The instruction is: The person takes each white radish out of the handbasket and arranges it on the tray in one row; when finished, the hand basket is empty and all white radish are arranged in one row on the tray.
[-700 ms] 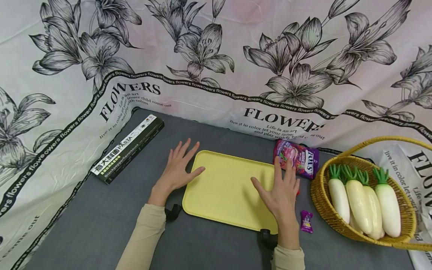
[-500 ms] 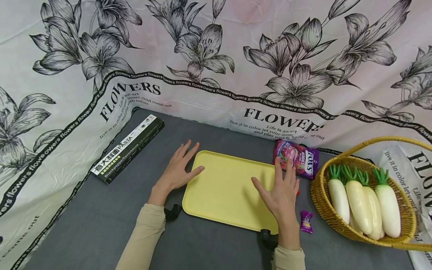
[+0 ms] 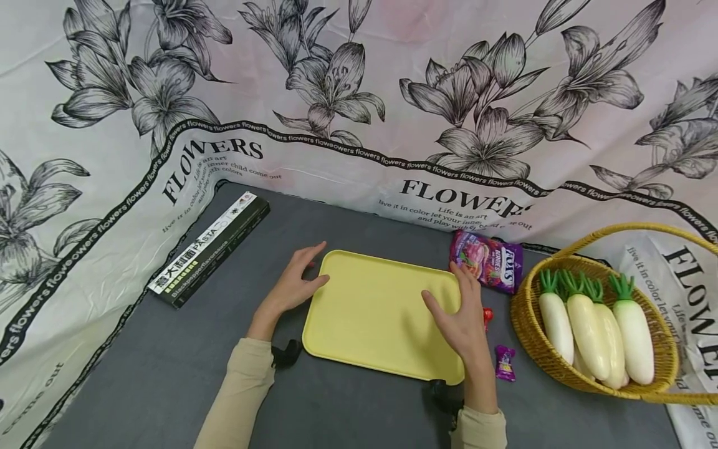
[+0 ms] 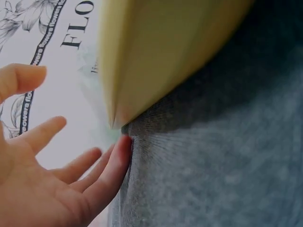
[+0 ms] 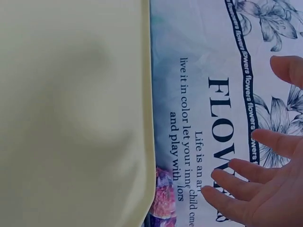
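A yellow rectangular tray (image 3: 381,312) lies flat on the grey cloth. My left hand (image 3: 293,282) is at its left edge, thumb apart from the loosely bent fingers and nothing held. In the left wrist view, that hand (image 4: 52,189) has its fingertips close to the cloth beside the tray (image 4: 161,52). Over the tray's right side is my right hand (image 3: 461,318), thumb and fingers spread. The right wrist view shows this hand (image 5: 265,184) with nothing in it, apart from the tray (image 5: 71,109).
A purple Fox's Berries candy bag (image 3: 489,260) lies behind the right hand. Nearby are a red wrapped piece (image 3: 487,314) and a purple wrapped candy (image 3: 505,363). A wicker basket (image 3: 521,330) holds several white radishes (image 3: 589,327). A pasta box (image 3: 210,249) lies at left.
The fingers of both hands have bent a little from a straighter spread. More of the red wrapped piece shows beside the right hand. The head view has shifted slightly.
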### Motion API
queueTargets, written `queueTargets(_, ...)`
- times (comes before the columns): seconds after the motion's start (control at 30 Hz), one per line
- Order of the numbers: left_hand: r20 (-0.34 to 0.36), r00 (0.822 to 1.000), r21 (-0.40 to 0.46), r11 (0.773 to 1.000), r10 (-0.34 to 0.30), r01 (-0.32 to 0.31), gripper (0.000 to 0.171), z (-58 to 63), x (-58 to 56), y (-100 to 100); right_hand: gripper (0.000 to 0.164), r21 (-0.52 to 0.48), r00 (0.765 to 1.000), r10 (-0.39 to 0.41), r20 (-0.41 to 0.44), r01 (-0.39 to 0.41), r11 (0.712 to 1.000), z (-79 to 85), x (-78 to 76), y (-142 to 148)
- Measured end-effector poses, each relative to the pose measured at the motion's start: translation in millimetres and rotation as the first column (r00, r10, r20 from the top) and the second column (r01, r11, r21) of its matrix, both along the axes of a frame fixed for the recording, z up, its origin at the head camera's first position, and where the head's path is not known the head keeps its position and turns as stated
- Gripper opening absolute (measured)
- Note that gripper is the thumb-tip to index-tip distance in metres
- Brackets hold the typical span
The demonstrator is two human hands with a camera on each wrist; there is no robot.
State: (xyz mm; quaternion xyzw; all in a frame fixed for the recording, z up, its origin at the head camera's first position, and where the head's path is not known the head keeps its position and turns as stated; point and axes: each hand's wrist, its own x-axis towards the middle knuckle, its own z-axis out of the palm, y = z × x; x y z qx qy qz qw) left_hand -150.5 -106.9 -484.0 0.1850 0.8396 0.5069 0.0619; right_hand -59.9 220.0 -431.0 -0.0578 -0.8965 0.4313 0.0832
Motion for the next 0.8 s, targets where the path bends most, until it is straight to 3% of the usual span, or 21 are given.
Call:
queueTargets(0.17, 0.054, 0.998, -0.024, 1.0, -0.018, 0.019, 0.073, -5.2, -0.4, -1.6, 0.073, -0.029, 1.0, 0.003, -0.006, -0.003, 1.0, -5.2, 0.5, 6.3)
queueTargets(0.37, 0.104, 0.994, -0.012, 0.999, -0.032, 0.033, 0.071, -11.3, -5.2, -4.0, 0.068, -0.005, 0.999, -0.049, -0.024, 0.048, 0.999, -1.4, 0.9, 21.5)
queueTargets(0.63, 0.116, 0.993, -0.001, 0.999, -0.034, 0.034, 0.066, -11.4, -7.8, -5.9, 0.072, -0.024, 0.989, -0.147, 0.029, 0.148, 0.989, 28.0, 5.6, 54.9)
queueTargets(0.8, 0.103, 0.993, 0.001, 0.998, -0.057, 0.057, 0.064, -10.7, -6.1, -4.8, 0.071, 0.021, 0.961, -0.275, 0.036, 0.275, 0.961, 44.7, 12.4, 93.2)
